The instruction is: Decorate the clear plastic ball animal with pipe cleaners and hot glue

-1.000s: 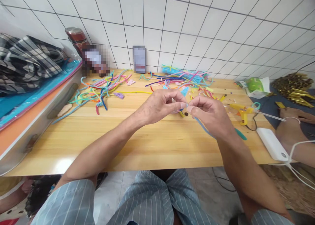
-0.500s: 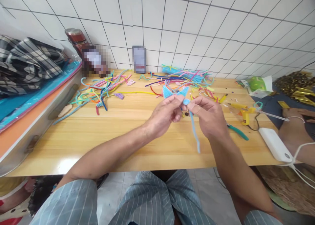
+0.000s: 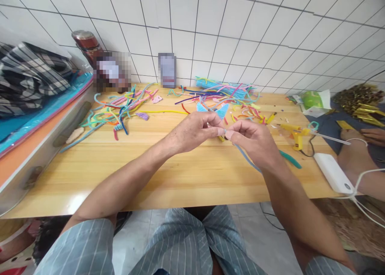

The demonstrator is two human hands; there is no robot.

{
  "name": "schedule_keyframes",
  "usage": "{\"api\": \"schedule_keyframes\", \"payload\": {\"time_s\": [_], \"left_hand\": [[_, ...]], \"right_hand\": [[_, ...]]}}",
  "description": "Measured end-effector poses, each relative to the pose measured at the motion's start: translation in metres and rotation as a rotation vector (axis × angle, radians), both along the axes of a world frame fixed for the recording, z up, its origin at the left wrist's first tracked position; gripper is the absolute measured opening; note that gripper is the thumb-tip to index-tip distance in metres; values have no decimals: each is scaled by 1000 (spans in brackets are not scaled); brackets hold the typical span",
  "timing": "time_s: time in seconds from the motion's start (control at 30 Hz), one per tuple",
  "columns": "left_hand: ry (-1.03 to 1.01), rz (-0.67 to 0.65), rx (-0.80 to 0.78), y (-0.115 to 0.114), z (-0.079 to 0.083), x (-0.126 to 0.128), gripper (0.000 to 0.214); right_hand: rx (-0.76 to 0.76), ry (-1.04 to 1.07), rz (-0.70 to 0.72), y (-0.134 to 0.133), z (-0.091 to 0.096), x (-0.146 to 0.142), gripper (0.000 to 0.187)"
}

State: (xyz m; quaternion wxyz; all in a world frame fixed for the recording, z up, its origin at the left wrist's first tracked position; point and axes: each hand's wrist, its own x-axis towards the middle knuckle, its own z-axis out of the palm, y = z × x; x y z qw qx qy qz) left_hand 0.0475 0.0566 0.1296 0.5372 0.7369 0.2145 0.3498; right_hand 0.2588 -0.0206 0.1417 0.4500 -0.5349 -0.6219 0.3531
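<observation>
Above the table's middle, my left hand [image 3: 200, 132] and my right hand [image 3: 251, 140] meet at the fingertips. Both are closed in a pinch on a light blue pipe cleaner [image 3: 247, 158]. Its loose end trails down to the right, past my right palm; the part between the fingertips is mostly covered. Just behind my left hand lies a light blue piece with two pointed ends [image 3: 221, 110], its lower part hidden by the fingers. Loose pipe cleaners [image 3: 216, 94] in several colours lie beyond it.
More pipe cleaners [image 3: 126, 110] lie at the left. On the right are a yellow glue gun [image 3: 297, 136], green-handled pliers [image 3: 290, 158] and a white power bank [image 3: 332, 172]. A phone [image 3: 167, 70] leans on the tiled wall. Another person's arm [image 3: 353, 158] rests at the right edge.
The light blue coil that showed between my fingertips is now mostly covered. My left hand has turned over it, and the loose tail has swung right, towards my right palm.
</observation>
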Motion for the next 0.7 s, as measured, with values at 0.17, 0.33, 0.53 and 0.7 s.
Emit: {"api": "schedule_keyframes", "payload": {"time_s": [0.17,0.33,0.53,0.7], "left_hand": [[-109,62,-121,-4,-9,11,43],[-379,129,-451,-25,-18,30,59],[-441,71,-623,-31,-22,36,59],[-274,-42,-447,-12,-11,21,61]], "right_hand": [[54,79,-40,2,-6,1,21],[139,189,-125,3,-18,-15,20],[147,233,-147,3,-23,-19,21],[59,180,-71,2,-15,-3,18]]}}
